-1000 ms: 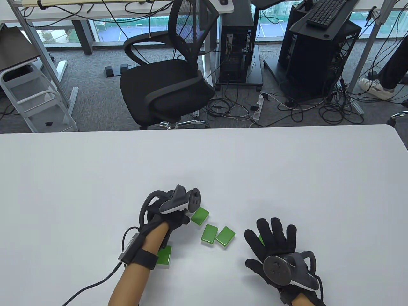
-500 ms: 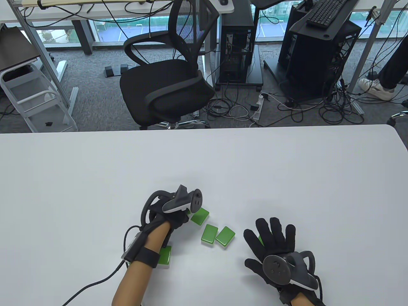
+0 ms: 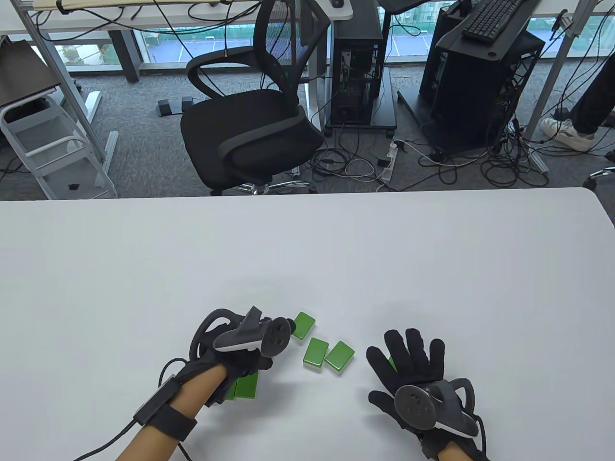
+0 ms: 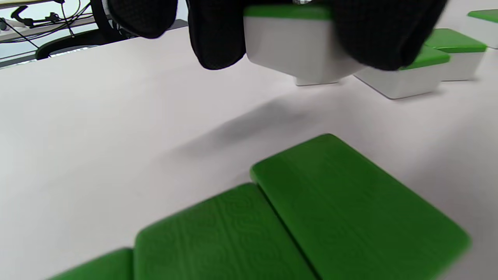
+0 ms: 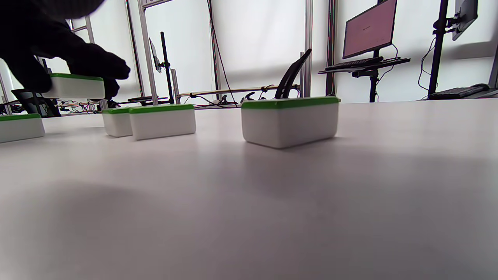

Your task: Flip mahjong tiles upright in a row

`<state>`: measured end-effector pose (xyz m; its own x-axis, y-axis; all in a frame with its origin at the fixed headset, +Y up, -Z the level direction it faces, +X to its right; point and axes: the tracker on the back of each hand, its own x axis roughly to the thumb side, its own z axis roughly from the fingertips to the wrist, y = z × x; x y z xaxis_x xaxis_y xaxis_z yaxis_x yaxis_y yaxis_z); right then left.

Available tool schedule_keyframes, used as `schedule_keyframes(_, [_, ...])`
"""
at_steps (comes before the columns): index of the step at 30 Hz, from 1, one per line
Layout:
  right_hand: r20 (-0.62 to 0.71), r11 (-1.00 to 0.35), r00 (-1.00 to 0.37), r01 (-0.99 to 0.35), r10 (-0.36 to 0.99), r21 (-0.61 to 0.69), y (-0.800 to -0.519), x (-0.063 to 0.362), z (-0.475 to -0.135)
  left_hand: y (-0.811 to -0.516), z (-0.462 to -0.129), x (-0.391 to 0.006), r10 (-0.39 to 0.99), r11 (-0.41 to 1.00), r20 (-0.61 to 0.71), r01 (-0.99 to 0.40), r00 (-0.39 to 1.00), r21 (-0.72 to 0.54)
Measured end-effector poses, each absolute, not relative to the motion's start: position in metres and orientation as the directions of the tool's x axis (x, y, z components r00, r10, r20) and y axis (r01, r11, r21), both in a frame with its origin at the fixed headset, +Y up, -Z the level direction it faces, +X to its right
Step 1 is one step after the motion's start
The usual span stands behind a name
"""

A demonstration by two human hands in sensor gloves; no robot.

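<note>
We find no text, number or brand that can be read in these pictures. The mahjong tiles (image 3: pixel 315 353) show only their green backs and white sides, so no symbol is visible on them, and the pink screen of the monitor (image 5: pixel 370 28) in the right wrist view carries a mark too small to read. The trackers on the hands, the keyboard (image 3: pixel 495 20) and the computer towers (image 3: pixel 358 72) show no legible label.
</note>
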<state>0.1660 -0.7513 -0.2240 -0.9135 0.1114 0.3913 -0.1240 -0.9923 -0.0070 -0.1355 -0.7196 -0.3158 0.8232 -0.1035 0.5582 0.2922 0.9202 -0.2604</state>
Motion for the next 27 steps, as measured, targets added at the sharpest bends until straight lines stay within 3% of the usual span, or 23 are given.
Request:
schedule_keyframes(5, [0.386, -0.993, -0.916, -0.121, 0.111, -0.001, -0.752, 0.166, -0.224, -0.723, -0.291, -0.138, -0.067, 0.929, 0.613, 0.273, 0.787, -0.249])
schedule_keyframes(11, [0.382, -0.994, -0.918, -0.113, 0.106, 0.004, -0.753, 0.166, -0.224, -0.737, -0.274, -0.140, -0.121, 0.924, 0.656, 0.325, 0.745, -0.200])
schedule_keyframes(27, [0.374, -0.994, -0.921, -0.110, 0.108, 0.017, -0.753, 0.166, -0.224, -0.747, -0.269, -0.138, -0.100, 0.943, 0.683, 0.289, 0.724, -0.168])
